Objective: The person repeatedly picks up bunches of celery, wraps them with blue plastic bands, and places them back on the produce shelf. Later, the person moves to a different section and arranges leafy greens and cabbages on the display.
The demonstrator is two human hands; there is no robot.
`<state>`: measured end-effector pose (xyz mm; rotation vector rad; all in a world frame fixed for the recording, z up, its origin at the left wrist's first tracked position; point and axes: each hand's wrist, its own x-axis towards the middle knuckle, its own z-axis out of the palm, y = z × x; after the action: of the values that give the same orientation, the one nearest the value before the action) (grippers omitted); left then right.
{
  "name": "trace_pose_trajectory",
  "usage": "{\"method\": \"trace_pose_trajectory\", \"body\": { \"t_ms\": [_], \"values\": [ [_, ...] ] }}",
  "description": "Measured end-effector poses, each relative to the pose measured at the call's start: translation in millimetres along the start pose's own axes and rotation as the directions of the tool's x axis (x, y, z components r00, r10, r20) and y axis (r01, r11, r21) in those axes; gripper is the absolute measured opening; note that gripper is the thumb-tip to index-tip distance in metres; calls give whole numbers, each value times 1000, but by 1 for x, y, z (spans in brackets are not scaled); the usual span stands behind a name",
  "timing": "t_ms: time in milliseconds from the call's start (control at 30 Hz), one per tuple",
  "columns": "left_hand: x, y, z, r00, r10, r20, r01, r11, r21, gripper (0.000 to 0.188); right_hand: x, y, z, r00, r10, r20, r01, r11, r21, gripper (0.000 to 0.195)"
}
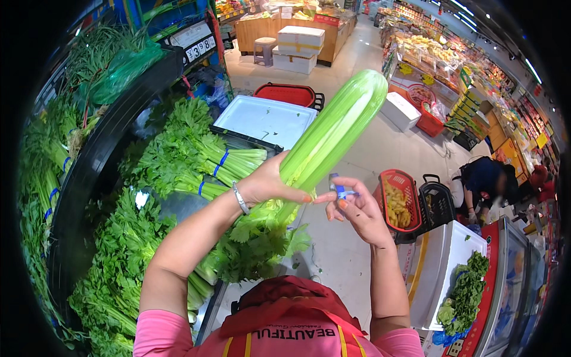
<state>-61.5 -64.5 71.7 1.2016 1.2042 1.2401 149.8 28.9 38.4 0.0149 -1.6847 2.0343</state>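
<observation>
My left hand (pixel 267 183) grips a large bunch of celery (pixel 334 129) around its upper stalks. The pale root end points up and away from me, and the leaves hang below my wrist. A short blue tie or strip of tape (pixel 342 192) sits between the fingers of my right hand (pixel 360 209). That hand is beside the celery, its index fingertip close to my left thumb. Blue-banded celery bunches (pixel 236 163) lie to the left of the held one, and more leafy celery (pixel 120 267) is heaped nearer me.
A black curved shelf edge (pixel 80 187) bounds the left side. Beyond the celery is a white foam lid (pixel 263 118). On the right stand a red basket (pixel 415 196), a black basket (pixel 439 214) and a white foam box (pixel 446 267) holding leafy greens. A person (pixel 484 183) bends at far right.
</observation>
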Motion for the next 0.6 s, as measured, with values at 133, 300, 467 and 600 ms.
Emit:
{"method": "trace_pose_trajectory", "body": {
  "t_ms": [133, 300, 467, 600],
  "values": [
    [12, -10, 10, 998, 8, 60, -7, 1000, -12, 77, -8, -8, 6, 973, 16, -230, -72, 968, -239, 24],
    [26, -24, 26, 998, -7, 60, 10, 999, -53, 76, -7, -37, 25, 919, 26, -392, -305, 675, -671, 15],
    [33, -39, 41, 997, 16, 78, -15, 1000, -11, 75, -11, -46, 13, 960, -48, -275, -237, 375, -896, 17],
    [37, -50, 44, 992, -29, 121, 37, 998, -59, 75, -13, -50, 9, 981, 4, -194, -191, 203, -960, 16]
  ]
}}
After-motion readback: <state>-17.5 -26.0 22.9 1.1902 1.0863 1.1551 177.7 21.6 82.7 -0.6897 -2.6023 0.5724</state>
